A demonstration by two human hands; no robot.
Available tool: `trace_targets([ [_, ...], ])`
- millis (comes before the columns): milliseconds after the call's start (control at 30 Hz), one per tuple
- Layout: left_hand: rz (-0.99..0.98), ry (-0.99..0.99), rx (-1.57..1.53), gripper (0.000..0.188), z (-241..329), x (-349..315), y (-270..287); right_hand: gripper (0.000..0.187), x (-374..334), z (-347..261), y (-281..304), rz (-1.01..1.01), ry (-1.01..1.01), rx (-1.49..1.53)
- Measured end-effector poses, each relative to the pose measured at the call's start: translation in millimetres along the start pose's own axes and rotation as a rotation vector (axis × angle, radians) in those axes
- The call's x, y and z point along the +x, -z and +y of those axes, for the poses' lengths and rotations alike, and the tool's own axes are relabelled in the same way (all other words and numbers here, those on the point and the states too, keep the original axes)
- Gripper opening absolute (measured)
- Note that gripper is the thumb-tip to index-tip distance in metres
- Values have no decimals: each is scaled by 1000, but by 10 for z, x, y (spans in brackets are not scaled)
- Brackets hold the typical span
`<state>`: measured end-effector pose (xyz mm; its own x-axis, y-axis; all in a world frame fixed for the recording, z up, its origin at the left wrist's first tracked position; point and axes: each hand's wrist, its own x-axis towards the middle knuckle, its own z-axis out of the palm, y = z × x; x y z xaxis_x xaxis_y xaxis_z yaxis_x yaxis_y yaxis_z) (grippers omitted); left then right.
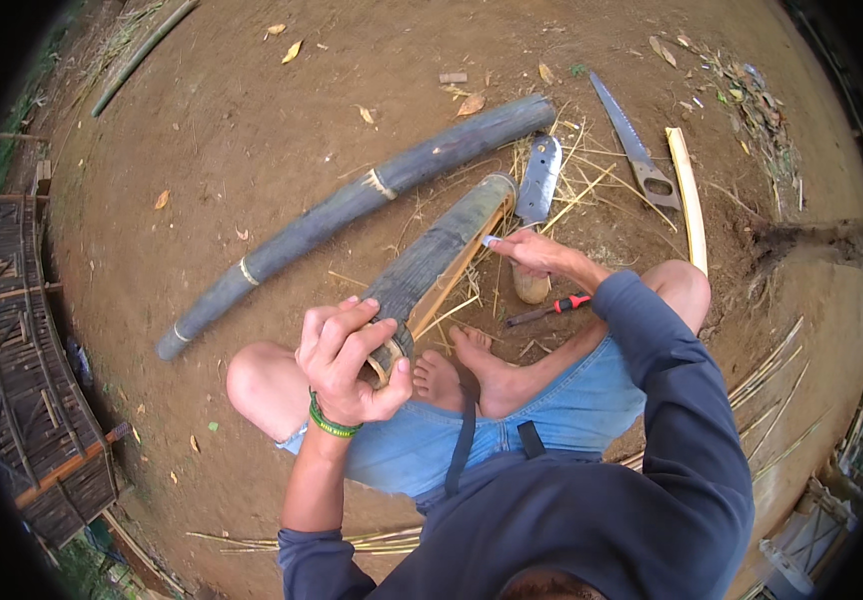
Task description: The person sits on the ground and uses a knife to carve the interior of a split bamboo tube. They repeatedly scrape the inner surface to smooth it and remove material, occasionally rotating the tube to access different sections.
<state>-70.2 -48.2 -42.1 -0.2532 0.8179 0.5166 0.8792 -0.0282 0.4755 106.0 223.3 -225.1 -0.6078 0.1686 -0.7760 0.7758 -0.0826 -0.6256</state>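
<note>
My left hand [344,352] is wrapped round the near end of a dark bamboo section [430,245], which slants away from me above my feet. Along its right side runs a long opening with pale cut edges. My right hand [542,252] is closed beside that opening, and a small whitish-blue tip [493,241] pokes out from its fingers; what it belongs to is hidden. Just beyond the right hand lies a broad-bladed knife [540,180], its thick wooden handle [531,287] partly under my wrist. A red-and-black handled tool [564,306] rests on the ground by my right leg.
A long bamboo pole [302,232] lies beyond the section. To the right are a handsaw [634,150] and a split bamboo strip [690,200], with thin shavings [582,185] scattered around. A woven bamboo structure [32,370] stands at far left. Thin strips [777,380] lie at right.
</note>
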Motion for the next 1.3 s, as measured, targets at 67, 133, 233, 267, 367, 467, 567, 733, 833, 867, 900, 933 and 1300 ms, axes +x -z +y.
trace_targets([
  [67,12,-8,7,37,-30,-33,-11,55,-137,-75,-176,-20,7,65],
  [133,2,-10,8,37,3,-29,-7,53,-242,-78,-274,46,19,-30],
  [233,-4,-11,14,37,55,-15,-20,53,-398,-166,-250,10,-39,-87],
  [267,-4,-18,14,37,70,11,-25,54,-456,-195,-242,5,-51,-76],
  [367,16,-16,-1,36,-17,8,-34,59,-528,-144,-334,-40,107,-175],
  [467,14,-12,15,36,-13,-52,20,63,-832,-573,-423,-57,23,-258],
  [567,-7,-6,10,37,15,-42,-20,60,-1045,-606,-638,-97,135,-259],
  [733,14,-3,13,37,14,-37,-16,55,-1156,-819,-711,-169,111,-183],
  [833,11,14,14,37,46,-95,5,52,-1287,-749,-909,43,409,-79],
  [867,8,19,9,37,52,-114,-7,50,-1358,-730,-1004,119,608,-157],
  [900,11,16,12,37,48,-128,-22,48,-1408,-741,-1120,-98,426,-71],
  [933,14,13,15,37,42,-144,-41,45,-1410,-783,-1191,-276,230,-27],
  [1300,71,120,12,33,80,37,-20,45,-1608,-861,-1160,-343,149,401],
])
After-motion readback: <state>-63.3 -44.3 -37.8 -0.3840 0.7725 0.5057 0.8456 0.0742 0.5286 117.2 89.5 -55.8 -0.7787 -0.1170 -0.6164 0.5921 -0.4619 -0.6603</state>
